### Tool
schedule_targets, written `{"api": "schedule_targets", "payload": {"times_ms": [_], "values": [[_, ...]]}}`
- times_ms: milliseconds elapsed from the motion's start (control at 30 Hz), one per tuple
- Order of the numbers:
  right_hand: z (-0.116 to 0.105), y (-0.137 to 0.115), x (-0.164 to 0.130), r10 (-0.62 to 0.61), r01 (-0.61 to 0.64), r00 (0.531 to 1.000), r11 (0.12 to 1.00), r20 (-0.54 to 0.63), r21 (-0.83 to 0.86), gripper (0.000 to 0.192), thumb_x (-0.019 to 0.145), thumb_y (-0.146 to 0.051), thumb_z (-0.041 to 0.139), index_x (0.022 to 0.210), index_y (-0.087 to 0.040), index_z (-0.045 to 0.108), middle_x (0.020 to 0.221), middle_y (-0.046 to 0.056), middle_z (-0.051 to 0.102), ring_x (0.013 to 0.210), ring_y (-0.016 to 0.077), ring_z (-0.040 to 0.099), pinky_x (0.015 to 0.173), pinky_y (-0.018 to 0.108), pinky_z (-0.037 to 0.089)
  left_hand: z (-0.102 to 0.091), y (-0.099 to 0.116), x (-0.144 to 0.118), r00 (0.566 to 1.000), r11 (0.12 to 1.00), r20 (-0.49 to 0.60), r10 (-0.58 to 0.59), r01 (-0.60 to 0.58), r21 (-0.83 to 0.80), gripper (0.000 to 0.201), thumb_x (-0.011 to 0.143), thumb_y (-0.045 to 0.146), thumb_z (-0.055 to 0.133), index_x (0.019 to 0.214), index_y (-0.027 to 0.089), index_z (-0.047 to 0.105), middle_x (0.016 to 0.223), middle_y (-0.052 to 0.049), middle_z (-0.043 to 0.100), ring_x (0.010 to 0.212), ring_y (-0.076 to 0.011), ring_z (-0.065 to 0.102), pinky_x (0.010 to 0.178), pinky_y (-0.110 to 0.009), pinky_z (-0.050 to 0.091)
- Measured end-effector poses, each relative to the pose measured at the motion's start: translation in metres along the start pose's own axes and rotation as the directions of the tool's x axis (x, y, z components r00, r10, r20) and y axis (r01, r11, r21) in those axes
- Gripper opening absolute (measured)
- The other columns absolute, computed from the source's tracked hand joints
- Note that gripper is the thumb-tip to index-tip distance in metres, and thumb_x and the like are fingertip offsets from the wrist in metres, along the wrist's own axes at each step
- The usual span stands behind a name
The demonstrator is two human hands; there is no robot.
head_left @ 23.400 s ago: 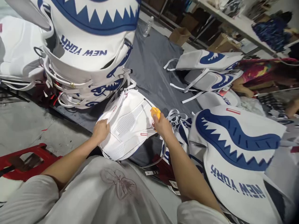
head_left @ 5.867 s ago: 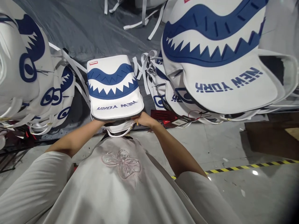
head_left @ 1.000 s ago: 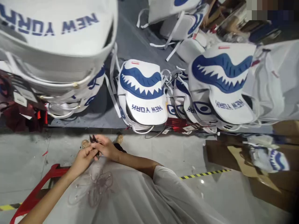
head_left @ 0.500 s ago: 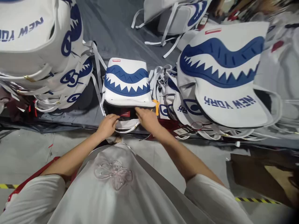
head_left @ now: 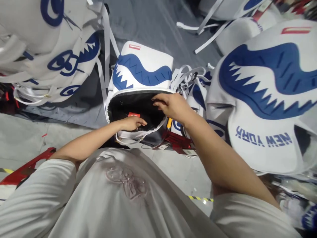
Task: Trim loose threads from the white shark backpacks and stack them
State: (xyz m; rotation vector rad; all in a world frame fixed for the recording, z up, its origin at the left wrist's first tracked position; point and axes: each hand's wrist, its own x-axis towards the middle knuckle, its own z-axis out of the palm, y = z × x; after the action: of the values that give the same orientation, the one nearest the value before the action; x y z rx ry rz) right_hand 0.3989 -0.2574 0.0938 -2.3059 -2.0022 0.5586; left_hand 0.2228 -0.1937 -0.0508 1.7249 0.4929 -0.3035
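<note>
A white backpack with a blue shark mouth and a red label lies in front of me, its zippered top gaping toward me. Inside are a black lining and a small red label. My left hand reaches over the near rim, holding nothing visible, its fingers loosely extended into the opening. At the right of the opening, my right hand has curled fingers closed on the upper edge, fingertips against the lining. An orange-yellow strip shows beside the bag, below my right wrist.
Stacked white backpacks stand on the left. A larger white backpack with NEW YORK lettering lies on the right, with more bags and straps between. Red tags lie at the table's near edge. Grey sheeting covers the table.
The bag's opening has widened, showing more of the lining. My left hand has moved right, into the opening. My right hand has shifted to its upper right edge. The view has moved closer and tilted.
</note>
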Motion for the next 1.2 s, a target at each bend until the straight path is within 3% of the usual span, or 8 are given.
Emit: {"api": "schedule_targets", "payload": {"times_ms": [133, 233, 333, 600, 733, 900, 1000, 1200], "values": [[0.002, -0.006, 0.008, 0.023, -0.024, 0.992, 1.000, 0.125, 0.012, 0.035, 0.099, -0.024, 0.050, 0.127, -0.025, 0.069, 0.113, 0.003, 0.074, 0.104, 0.0231, 0.067, 0.089, 0.032, 0.048, 0.002, -0.003, 0.027, 0.977, 0.996, 0.197, -0.084, 0.076, 0.046, 0.048, 0.080, 0.006, 0.047, 0.119, 0.017, 0.072, 0.111, -0.005, 0.075, 0.077, -0.0115, 0.065, 0.068, -0.018, 0.047], [0.002, -0.007, 0.015, 0.014, -0.017, 0.985, 1.000, 0.169, 0.016, 0.036, 0.100, -0.024, 0.048, 0.129, -0.025, 0.068, 0.112, 0.003, 0.074, 0.105, 0.0234, 0.066, 0.088, 0.033, 0.047, -0.004, -0.007, 0.037, 0.935, 0.991, 0.349, -0.069, 0.025, 0.129, 0.035, 0.081, 0.014, 0.051, 0.107, 0.017, 0.075, 0.088, -0.002, 0.075, 0.066, -0.0108, 0.061, 0.063, -0.018, 0.044], [0.002, -0.005, 0.021, -0.003, -0.006, 0.986, 0.999, 0.168, 0.048, 0.036, 0.100, -0.024, 0.047, 0.129, -0.024, 0.068, 0.111, 0.002, 0.074, 0.105, 0.0236, 0.066, 0.088, 0.033, 0.046, -0.015, -0.010, 0.035, 0.922, 0.978, 0.379, -0.076, -0.006, 0.210, 0.028, 0.080, 0.020, 0.055, 0.099, 0.018, 0.075, 0.082, -0.001, 0.073, 0.066, -0.0122, 0.061, 0.060, -0.019, 0.042], [0.008, -0.016, 0.018, 0.026, -0.009, 0.969, 0.997, 0.245, -0.071, 0.032, 0.101, -0.030, 0.047, 0.121, -0.024, 0.071, 0.103, 0.008, 0.075, 0.097, 0.0263, 0.068, 0.079, 0.034, 0.047, -0.019, 0.001, 0.011, 0.989, 0.801, 0.149, -0.008, -0.083, 0.592, 0.015, 0.079, 0.016, 0.055, 0.073, 0.019, 0.069, 0.084, -0.006, 0.069, 0.075, -0.0177, 0.059, 0.064, -0.027, 0.036], [0.019, -0.025, 0.007, 0.003, 0.058, 0.926, 0.987, 0.376, -0.150, 0.026, 0.099, -0.023, 0.051, 0.110, -0.021, 0.074, 0.103, 0.012, 0.074, 0.100, 0.0279, 0.068, 0.081, 0.036, 0.050, -0.025, 0.002, -0.007, 0.996, 0.915, 0.082, -0.017, -0.017, 0.404, 0.014, 0.084, 0.021, 0.055, 0.079, 0.020, 0.068, 0.086, -0.001, 0.070, 0.079, -0.0156, 0.060, 0.072, -0.026, 0.041], [0.030, -0.028, 0.005, 0.144, -0.068, 0.798, 0.986, 0.585, -0.149, 0.028, 0.099, -0.022, 0.051, 0.116, -0.022, 0.072, 0.125, 0.013, 0.069, 0.112, 0.0294, 0.066, 0.090, 0.041, 0.053, -0.016, -0.006, -0.017, 0.987, 0.989, -0.073, -0.146, 0.148, 0.029, 0.017, 0.085, 0.032, 0.058, 0.081, 0.017, 0.066, 0.078, 0.002, 0.066, 0.073, -0.0126, 0.058, 0.071, -0.024, 0.043], [0.028, -0.028, 0.005, 0.173, -0.097, 0.769, 0.983, 0.616, -0.156, 0.030, 0.098, -0.026, 0.053, 0.122, -0.020, 0.069, 0.130, 0.013, 0.066, 0.118, 0.0298, 0.064, 0.094, 0.040, 0.053, -0.008, -0.009, -0.015, 0.969, 0.983, -0.165, -0.182, 0.180, -0.027, 0.024, 0.084, 0.039, 0.059, 0.075, 0.017, 0.064, 0.073, 0.001, 0.064, 0.070, -0.0138, 0.056, 0.070, -0.026, 0.045], [0.034, -0.032, 0.004, 0.088, -0.095, 0.762, 0.995, 0.641, -0.024, 0.038, 0.094, -0.019, 0.054, 0.130, -0.015, 0.066, 0.129, 0.015, 0.067, 0.110, 0.0306, 0.067, 0.091, 0.038, 0.053, -0.004, -0.006, -0.013, 0.932, 0.969, -0.268, -0.245, 0.247, -0.026, 0.022, 0.084, 0.036, 0.063, 0.087, 0.016, 0.072, 0.095, -0.007, 0.074, 0.090, -0.0225, 0.066, 0.082, -0.031, 0.051]]}}
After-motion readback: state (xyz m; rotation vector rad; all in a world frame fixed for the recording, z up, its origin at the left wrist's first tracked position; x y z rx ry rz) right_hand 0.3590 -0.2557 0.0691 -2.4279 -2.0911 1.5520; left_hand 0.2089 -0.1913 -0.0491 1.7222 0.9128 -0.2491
